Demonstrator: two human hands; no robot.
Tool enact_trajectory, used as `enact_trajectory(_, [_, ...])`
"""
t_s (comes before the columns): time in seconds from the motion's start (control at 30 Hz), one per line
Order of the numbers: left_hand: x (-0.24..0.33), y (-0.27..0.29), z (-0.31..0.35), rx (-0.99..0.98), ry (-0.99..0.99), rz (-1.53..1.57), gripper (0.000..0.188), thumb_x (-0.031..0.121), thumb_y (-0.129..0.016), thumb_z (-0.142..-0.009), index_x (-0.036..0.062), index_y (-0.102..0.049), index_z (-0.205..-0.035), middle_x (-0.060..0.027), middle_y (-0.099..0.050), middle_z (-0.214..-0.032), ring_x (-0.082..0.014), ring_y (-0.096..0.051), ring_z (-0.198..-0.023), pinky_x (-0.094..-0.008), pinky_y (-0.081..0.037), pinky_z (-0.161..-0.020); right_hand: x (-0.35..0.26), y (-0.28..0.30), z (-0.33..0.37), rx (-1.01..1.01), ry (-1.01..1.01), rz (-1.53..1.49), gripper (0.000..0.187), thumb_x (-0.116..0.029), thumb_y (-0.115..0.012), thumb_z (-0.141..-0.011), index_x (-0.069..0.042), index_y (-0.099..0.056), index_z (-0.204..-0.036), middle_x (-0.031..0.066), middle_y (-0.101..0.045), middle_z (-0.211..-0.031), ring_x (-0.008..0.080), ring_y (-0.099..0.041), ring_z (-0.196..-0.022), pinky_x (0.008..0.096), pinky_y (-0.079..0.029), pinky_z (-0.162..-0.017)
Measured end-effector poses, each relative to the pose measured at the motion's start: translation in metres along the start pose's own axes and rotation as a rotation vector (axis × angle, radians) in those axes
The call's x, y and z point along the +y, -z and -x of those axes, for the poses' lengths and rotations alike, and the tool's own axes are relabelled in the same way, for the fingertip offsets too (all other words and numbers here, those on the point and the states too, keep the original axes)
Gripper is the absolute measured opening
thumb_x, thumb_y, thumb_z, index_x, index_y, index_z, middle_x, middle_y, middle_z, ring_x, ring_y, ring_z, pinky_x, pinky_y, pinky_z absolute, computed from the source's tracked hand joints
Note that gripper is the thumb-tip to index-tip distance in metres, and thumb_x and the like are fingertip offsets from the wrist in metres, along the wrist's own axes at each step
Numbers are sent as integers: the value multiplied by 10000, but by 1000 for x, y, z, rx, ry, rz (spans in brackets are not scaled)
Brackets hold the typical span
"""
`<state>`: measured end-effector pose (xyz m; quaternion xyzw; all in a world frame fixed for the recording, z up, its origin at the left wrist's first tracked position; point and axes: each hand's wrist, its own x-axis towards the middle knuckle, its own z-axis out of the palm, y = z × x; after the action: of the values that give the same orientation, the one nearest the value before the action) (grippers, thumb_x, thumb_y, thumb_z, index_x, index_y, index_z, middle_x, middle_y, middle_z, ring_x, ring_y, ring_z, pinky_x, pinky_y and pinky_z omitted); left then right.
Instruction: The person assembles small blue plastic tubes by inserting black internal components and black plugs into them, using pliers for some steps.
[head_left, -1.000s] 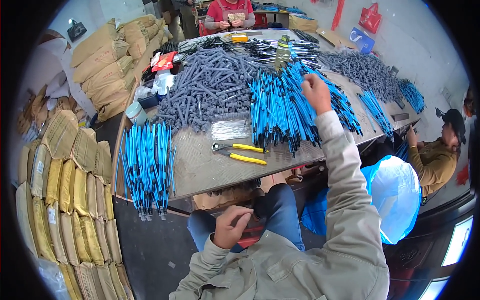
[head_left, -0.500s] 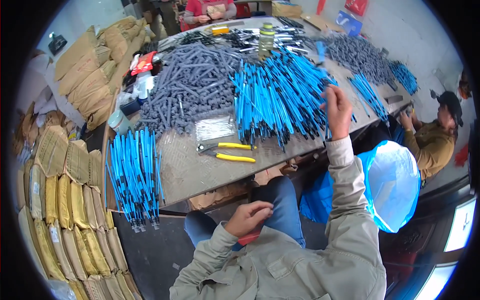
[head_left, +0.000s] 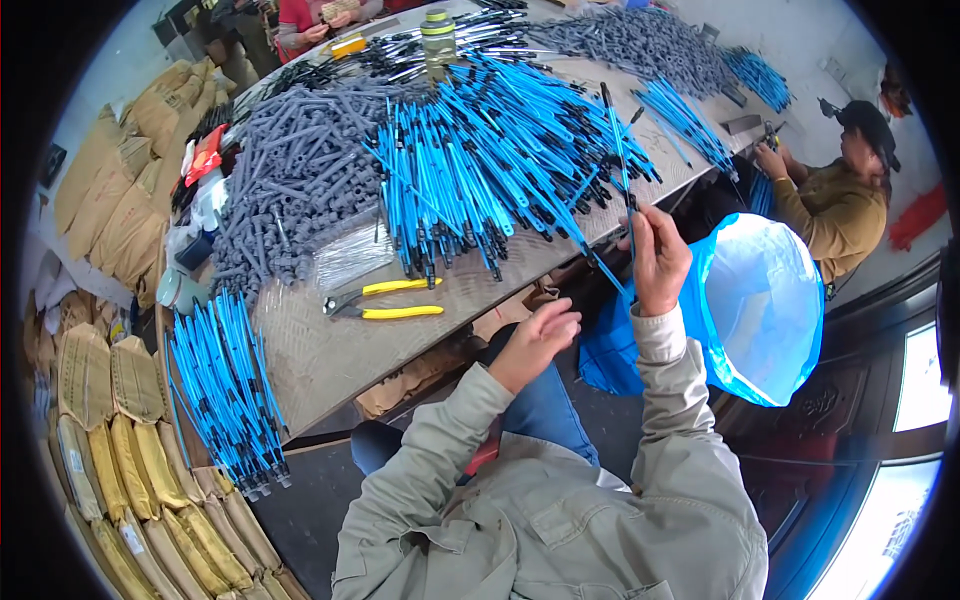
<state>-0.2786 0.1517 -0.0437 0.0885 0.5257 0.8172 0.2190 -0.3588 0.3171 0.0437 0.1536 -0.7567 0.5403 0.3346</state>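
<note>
Pinching a slim, straight blue-and-black rod (head_left: 619,150) toward its lower end, the person's right hand (head_left: 660,258) hangs right of centre in the frame, its thumb and fingertips closed on the black part. The left hand (head_left: 540,345), near the middle of the frame and apart from the right, holds nothing, its fingers loosely bent. Because the grip sits so low, the long upper part of the rod could swing or tip, and a loose pinch could let it drop past the near edge of the grey patterned tabletop (head_left: 310,375). Its upper stretch also overlaps, in this view, the broad heap of slim blue rods with black ends (head_left: 500,150), so it could snag on them and drag some along; whether it touches them I cannot tell. One loose blue rod (head_left: 600,262) juts over the table edge just left of the right hand and could be knocked down by a bump. The held rod's long axis runs steeply up the frame, leaning slightly left, with one black tip pointing to the top; the lower end is partly hidden by the fingers.
</note>
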Motion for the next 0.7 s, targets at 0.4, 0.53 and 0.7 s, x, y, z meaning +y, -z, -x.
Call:
enact_trajectory(0.4, [26,-28,-63,361,-11,40,445,230,-662,-824,-7,-482,-1154,-71,-613,-968,-134,-600,-813,-276,-483,-703,9,5,35,16,47,66,150,-19,-552,-876,29,-598,-1011,71,-642,-793,64,-536,-556,183,-422,-488])
enact_trajectory(0.53, [38,-16,-71,344,83,14,313,229,-663,-822,41,-535,-1036,-28,-635,-893,-146,-619,-794,-308,-486,-759,10,32,42,8,71,208,161,-10,-554,-870,24,-599,-1020,72,-627,-757,66,-513,-522,193,-405,-467])
enact_trajectory(0.7, [46,-8,-73,334,57,220,286,250,-648,-828,68,-555,-1028,-49,-623,-939,-166,-612,-803,-291,-485,-714,8,67,58,-34,-86,218,165,-6,-544,-872,15,-602,-1025,64,-611,-726,62,-492,-499,199,-390,-455])
